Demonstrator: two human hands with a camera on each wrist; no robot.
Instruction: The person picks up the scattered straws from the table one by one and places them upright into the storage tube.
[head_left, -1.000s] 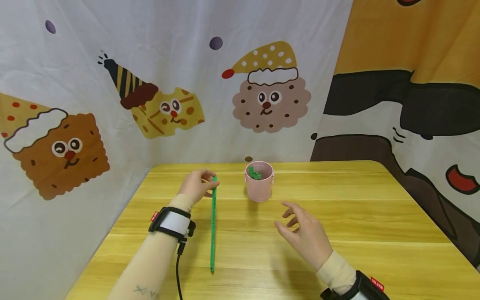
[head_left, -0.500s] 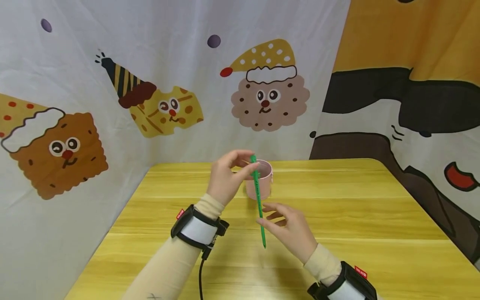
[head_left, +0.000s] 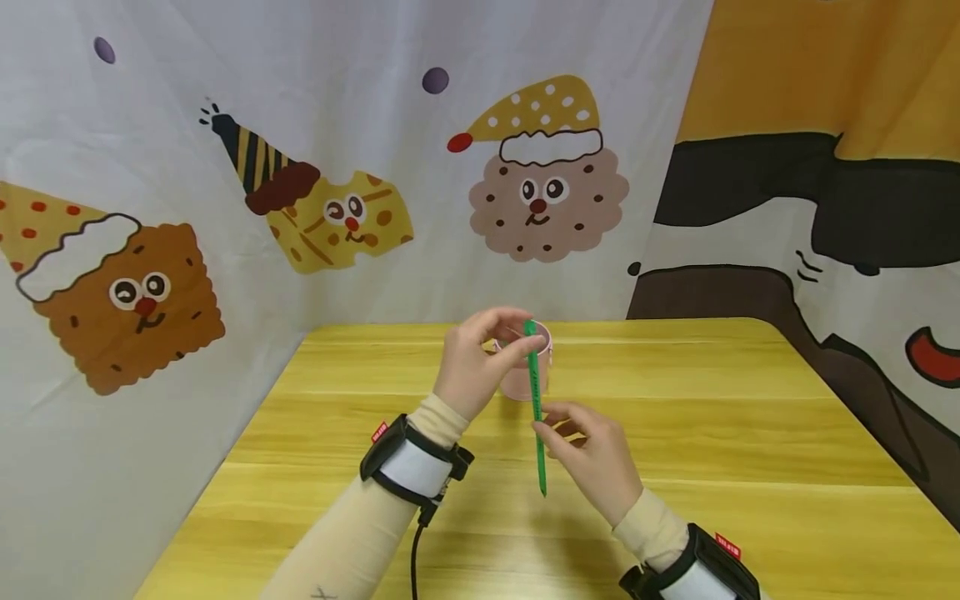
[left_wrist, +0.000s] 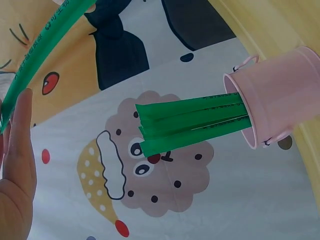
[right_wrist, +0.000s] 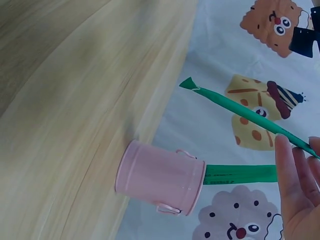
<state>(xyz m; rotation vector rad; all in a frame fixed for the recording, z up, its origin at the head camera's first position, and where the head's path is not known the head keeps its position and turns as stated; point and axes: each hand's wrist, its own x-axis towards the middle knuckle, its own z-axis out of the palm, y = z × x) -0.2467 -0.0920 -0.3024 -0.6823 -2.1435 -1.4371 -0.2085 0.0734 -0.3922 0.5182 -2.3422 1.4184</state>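
A long, thin straw in a printed green wrapper (head_left: 536,383) stands nearly upright above the table. Near its upper end my left hand (head_left: 480,358) pinches it between thumb and fingers. Lower down, my right hand (head_left: 596,454) has thumb and fingertips at the straw's middle and pinches it there. Beyond the straw stands a pink bucket (head_left: 521,379), partly hidden by my left hand in the head view. Several more green wrapped straws (left_wrist: 195,120) stick out of the bucket in the left wrist view. The wrapper's crimped end (right_wrist: 189,84) shows in the right wrist view.
The bucket stands near the back of a wood-patterned table (head_left: 712,417). Behind the table hangs a white curtain (head_left: 360,67) with cartoon biscuits and cheese. A black cable (head_left: 415,558) trails from the left wrist strap (head_left: 412,462).
My left hand has brought the straw rightward from the table's left side and lifted it in front of the bucket. My right hand has moved slightly left and taken hold of its middle.
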